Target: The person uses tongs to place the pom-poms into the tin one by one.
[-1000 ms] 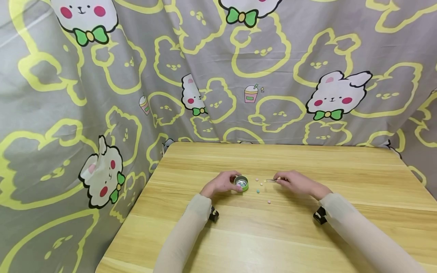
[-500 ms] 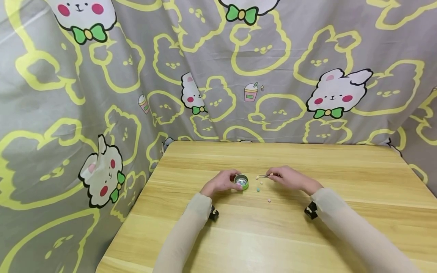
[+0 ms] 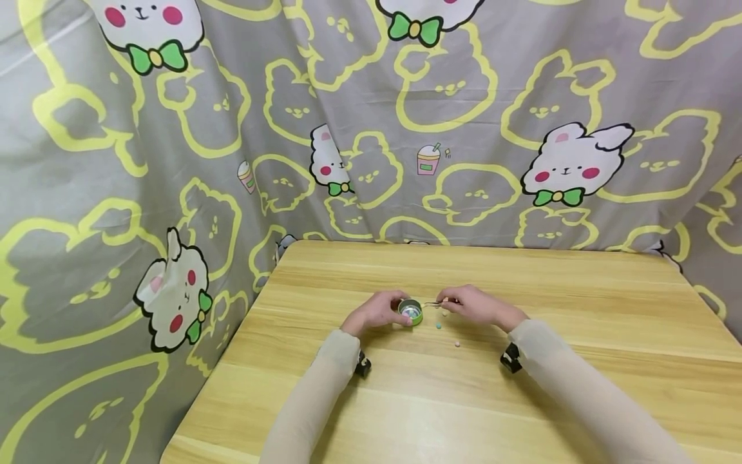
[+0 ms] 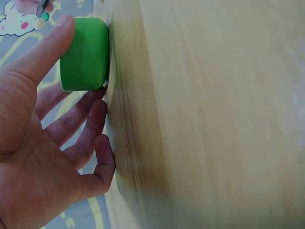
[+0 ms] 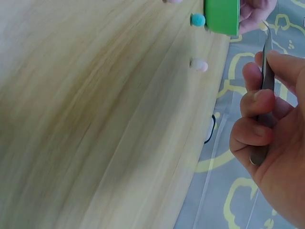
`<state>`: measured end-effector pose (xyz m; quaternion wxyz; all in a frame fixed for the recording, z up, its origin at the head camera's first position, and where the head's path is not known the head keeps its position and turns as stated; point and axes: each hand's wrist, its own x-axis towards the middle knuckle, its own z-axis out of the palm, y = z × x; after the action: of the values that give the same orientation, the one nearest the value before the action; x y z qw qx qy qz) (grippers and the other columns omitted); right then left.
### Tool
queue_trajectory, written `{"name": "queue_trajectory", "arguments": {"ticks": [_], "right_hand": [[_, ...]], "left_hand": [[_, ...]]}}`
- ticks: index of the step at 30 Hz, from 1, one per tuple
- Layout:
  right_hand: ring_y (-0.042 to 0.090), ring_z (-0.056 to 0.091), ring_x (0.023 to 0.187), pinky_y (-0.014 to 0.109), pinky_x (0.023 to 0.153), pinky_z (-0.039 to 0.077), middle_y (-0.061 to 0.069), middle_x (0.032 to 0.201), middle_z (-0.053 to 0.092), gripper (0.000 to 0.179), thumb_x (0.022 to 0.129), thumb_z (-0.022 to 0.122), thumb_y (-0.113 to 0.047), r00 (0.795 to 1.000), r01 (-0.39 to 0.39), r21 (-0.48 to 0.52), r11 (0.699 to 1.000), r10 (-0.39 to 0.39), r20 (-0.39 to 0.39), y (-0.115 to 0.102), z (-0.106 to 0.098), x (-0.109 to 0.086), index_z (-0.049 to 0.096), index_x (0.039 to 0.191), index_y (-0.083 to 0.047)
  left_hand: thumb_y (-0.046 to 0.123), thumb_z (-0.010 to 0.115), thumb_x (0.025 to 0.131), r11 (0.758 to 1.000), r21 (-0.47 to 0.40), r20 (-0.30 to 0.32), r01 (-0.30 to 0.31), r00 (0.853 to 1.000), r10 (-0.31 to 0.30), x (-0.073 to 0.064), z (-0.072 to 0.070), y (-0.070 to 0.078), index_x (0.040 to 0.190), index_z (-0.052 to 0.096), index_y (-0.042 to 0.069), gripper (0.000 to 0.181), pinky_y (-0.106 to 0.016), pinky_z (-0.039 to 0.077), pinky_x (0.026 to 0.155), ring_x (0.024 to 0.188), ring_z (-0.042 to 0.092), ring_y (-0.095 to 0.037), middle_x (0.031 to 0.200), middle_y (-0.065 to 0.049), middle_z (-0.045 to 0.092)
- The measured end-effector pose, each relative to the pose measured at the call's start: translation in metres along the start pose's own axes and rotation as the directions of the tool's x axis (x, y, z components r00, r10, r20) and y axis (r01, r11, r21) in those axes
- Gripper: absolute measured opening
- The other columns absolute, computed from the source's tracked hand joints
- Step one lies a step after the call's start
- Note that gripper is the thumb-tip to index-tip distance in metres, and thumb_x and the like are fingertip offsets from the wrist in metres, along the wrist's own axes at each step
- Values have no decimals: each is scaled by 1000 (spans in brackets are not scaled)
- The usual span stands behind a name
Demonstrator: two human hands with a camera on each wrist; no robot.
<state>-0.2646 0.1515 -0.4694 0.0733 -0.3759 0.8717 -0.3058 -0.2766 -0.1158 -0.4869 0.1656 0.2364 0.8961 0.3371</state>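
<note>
My left hand (image 3: 378, 310) holds a small round green tin (image 3: 416, 320) on the table, thumb on the near side and fingers around the far side. The tin's silvery inside faces up, with small pale and bluish bits at the bottom. In the right wrist view, my right hand (image 5: 281, 109) grips metal tweezers (image 5: 268, 71) along their length. A small yellow ball (image 4: 40, 23) shows at the tweezer tips in the left wrist view. Those tips are right at the tin's right rim in the head view, above the table.
Several tiny balls lie right of the tin: a teal ball (image 3: 438, 326), a pink ball (image 3: 457, 344) and a pale ball (image 5: 199, 65). The wooden table (image 3: 406, 406) ends at a patterned grey curtain (image 3: 371, 96) at the back and left.
My right hand has moved left with the tweezers and the yellow ball, from beyond the loose balls to the tin's rim. My left hand and the tin stay in place.
</note>
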Motion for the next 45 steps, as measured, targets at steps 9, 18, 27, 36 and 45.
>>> {"name": "queue_trajectory", "arguments": {"ticks": [9,18,27,36,45], "right_hand": [[9,52,71,28,64,44,7,88,63,20,100,49,-16,1000,-18,-13,1000,18,24,-6,6,11,63,112,-10],[7,52,69,28,62,44,6,88,64,19,99,49,-15,999,-19,-3,1000,19,37,-3,9,13,63,111,-10],[8,52,69,27,62,44,5,85,63,18,99,51,-16,999,-27,11,1000,27,36,-1,11,12,63,111,-11],[8,51,69,28,62,44,5,86,63,18,98,52,-16,1000,-22,1,1000,22,16,-2,9,9,63,111,-9],[6,46,62,26,57,41,6,82,63,15,97,53,-11,1000,2,-19,1000,-2,-4,-3,1,-6,64,107,-9]], "left_hand": [[29,79,77,1000,17,1,-8,1000,8,0,0,-1,122,60,14,50,-26,44,82,91,55,-9,101,5,62],[29,80,77,1000,15,10,1,1000,-1,1,2,0,122,60,15,51,-25,44,80,89,55,-9,98,6,61],[30,80,77,1000,7,14,0,1000,-1,3,5,0,123,60,15,53,-26,43,82,90,54,-9,100,6,62],[29,80,77,1000,10,7,-7,1000,7,3,3,0,121,61,16,50,-26,43,82,91,54,-9,100,5,62],[29,80,76,1000,-8,1,0,1000,0,1,1,-2,122,60,15,52,-27,44,81,91,55,-10,99,5,62]]}}
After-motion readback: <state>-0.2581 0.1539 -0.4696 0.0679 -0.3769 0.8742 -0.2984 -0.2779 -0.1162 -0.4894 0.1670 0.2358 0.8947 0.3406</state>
